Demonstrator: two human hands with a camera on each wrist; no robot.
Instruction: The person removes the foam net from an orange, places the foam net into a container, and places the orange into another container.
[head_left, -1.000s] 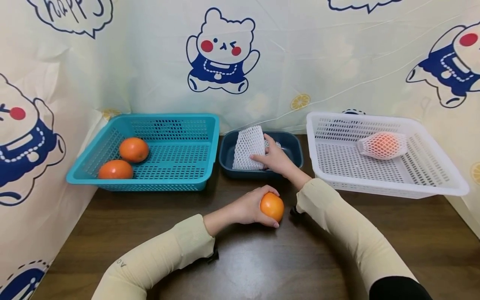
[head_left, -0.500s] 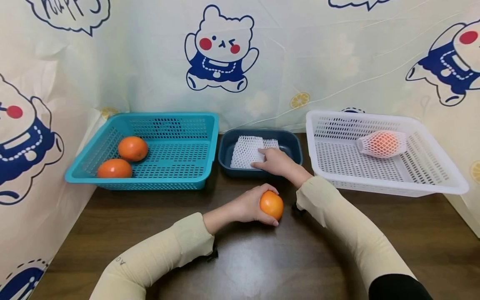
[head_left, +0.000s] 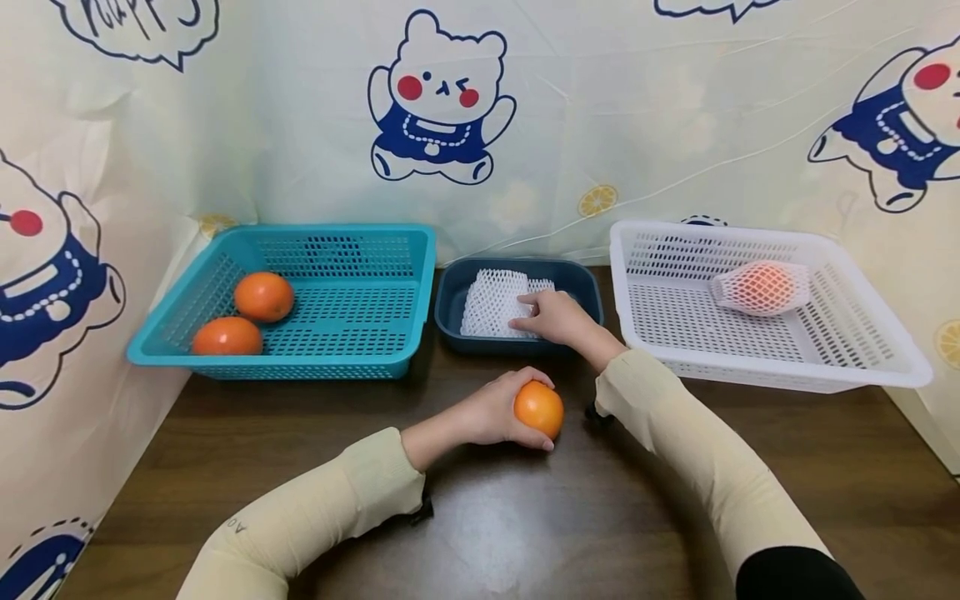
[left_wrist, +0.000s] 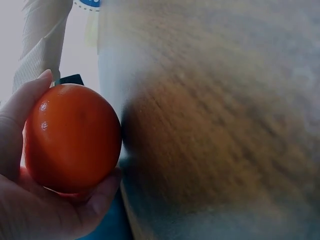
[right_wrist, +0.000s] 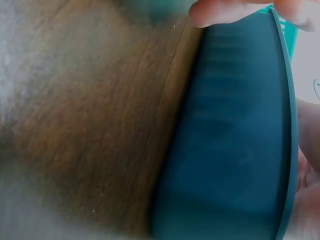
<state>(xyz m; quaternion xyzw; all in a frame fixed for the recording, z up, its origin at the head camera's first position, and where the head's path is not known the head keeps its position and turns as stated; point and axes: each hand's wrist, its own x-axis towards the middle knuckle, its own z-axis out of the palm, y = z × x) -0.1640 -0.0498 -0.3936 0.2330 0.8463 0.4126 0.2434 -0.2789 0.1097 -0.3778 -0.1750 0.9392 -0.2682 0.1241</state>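
My left hand point(head_left: 491, 412) grips an orange point(head_left: 538, 410) low over the table in front of the small dark blue tray point(head_left: 447, 329). In the left wrist view, thumb and fingers curve around the shiny orange point(left_wrist: 72, 137). White foam fruit nets point(head_left: 491, 304) lie in the tray, one overlapping another. Over the tray's front right part is my right hand point(head_left: 564, 318), thumb and index fingertips at the top net's right edge. I cannot tell whether they pinch it. The right wrist view shows the tray's outer wall point(right_wrist: 225, 125) and parts of the hand.
At the left stands a teal basket point(head_left: 360, 362) with two oranges point(head_left: 264, 297) in it. A white basket point(head_left: 720, 371) at the right holds a netted orange point(head_left: 763, 288). A printed cloth point(head_left: 540, 125) hangs behind the brown wooden table point(head_left: 480, 517).
The top foam net, earlier raised upright by my right hand, has dropped flat into the tray. That hand has shifted slightly right and lower. My left hand keeps hold of the orange.
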